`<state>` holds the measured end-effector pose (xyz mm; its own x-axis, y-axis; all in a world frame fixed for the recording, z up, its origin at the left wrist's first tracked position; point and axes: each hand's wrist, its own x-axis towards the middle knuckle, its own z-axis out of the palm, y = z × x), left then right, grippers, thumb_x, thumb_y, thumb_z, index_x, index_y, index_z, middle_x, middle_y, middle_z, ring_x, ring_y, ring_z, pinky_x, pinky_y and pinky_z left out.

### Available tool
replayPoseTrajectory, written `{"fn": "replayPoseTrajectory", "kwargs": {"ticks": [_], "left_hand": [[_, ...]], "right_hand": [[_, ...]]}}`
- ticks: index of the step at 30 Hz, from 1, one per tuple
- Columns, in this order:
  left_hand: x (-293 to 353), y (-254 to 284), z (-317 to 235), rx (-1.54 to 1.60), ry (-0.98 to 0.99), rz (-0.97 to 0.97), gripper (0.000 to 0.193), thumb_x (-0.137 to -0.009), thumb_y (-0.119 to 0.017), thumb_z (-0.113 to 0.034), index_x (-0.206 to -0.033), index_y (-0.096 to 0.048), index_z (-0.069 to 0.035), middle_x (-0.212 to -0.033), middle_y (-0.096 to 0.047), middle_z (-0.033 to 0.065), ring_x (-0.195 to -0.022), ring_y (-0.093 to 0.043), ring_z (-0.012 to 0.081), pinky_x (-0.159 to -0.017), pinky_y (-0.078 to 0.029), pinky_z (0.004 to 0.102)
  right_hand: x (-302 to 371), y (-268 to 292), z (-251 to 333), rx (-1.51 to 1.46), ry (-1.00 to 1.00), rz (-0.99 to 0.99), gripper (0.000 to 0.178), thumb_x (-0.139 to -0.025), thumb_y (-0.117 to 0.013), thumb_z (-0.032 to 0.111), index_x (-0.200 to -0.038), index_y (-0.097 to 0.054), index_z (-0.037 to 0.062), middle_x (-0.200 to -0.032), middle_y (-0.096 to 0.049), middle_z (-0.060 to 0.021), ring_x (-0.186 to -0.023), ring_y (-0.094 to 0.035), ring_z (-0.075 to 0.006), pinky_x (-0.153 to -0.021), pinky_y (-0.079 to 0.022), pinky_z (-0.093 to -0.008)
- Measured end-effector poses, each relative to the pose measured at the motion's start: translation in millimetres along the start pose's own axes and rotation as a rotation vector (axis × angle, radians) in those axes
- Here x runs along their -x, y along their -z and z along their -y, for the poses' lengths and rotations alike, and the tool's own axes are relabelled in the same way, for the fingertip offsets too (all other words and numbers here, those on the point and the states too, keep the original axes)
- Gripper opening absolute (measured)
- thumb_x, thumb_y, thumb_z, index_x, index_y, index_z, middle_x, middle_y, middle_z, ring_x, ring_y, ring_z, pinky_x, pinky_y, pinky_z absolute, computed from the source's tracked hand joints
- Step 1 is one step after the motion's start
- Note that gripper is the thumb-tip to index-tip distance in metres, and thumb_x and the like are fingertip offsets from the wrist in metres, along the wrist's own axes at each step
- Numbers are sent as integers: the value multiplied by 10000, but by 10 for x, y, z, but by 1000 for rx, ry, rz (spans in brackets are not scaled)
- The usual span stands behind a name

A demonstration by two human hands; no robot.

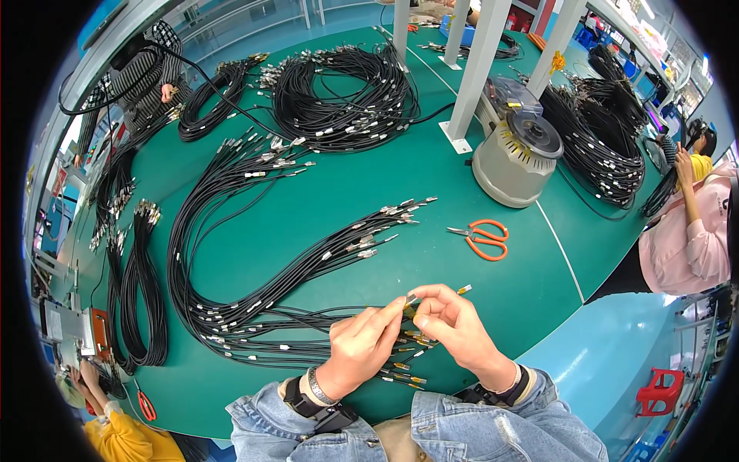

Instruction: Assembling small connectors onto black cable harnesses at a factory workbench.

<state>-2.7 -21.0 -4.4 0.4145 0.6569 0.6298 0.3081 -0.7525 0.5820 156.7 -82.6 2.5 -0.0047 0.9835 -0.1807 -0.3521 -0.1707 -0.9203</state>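
Note:
Over the near edge of the green table, my left hand (359, 344) and my right hand (456, 323) meet with fingers pinched. Between the fingertips is a cable end (410, 299) with a small metallic tip and a bit of yellow; my fingers cover most of it. Below and beside my hands lie more yellow-banded cable ends (408, 377). They belong to a long bundle of black cables (231, 316) that curves round on the left, with white labels along it. To the right, beyond my hands, lie orange-handled scissors (486, 240), apart from both hands.
A grey round machine (517, 158) stands beside white posts (469, 85). Large coils of black cable (339, 96) lie at the back, another coil (596, 146) at the right. Looped cables (141, 300) and red-handled scissors (145, 404) are at the left. Co-workers sit around the table; a red stool (660, 393) stands right.

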Motion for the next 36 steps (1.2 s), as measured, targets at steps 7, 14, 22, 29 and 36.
{"fn": "replayPoseTrajectory", "kwargs": {"ticks": [7,14,22,29,36], "left_hand": [[2,7,-23,67,95,7,192,-736,-704,37,-911,-642,-12,-633,-613,60,-474,-558,106,-432,-424,216],[-1,37,-11,88,174,56,111,-771,-698,4,-852,-623,3,-625,-628,71,-502,-593,102,-450,-440,209],[-5,41,-12,153,239,91,58,-808,-659,8,-838,-610,13,-634,-644,74,-543,-632,113,-468,-459,210],[-16,66,-27,316,377,145,54,-855,-615,-24,-836,-596,22,-620,-633,56,-524,-589,75,-448,-423,200],[-28,110,-6,505,544,240,128,-909,-564,-94,-851,-577,19,-584,-587,14,-460,-465,22,-407,-326,181]], "right_hand": [[-43,-83,-55,12,40,-59,113,-887,-591,71,-958,-580,-16,-851,-572,-11,-795,-547,-62,-693,-445,-216],[-62,-79,-96,52,126,-75,84,-881,-604,66,-902,-601,-16,-827,-558,-11,-769,-533,-67,-683,-435,-221],[-63,-86,-117,83,184,-85,88,-876,-613,75,-897,-610,-11,-811,-551,-13,-729,-504,-67,-653,-410,-225],[-74,-76,-137,81,170,-82,91,-876,-616,83,-895,-612,-6,-818,-561,-17,-737,-505,-67,-660,-406,-226],[-100,-78,-168,67,190,-93,92,-876,-620,86,-894,-612,-5,-840,-567,-22,-742,-511,-69,-664,-414,-232]]}}
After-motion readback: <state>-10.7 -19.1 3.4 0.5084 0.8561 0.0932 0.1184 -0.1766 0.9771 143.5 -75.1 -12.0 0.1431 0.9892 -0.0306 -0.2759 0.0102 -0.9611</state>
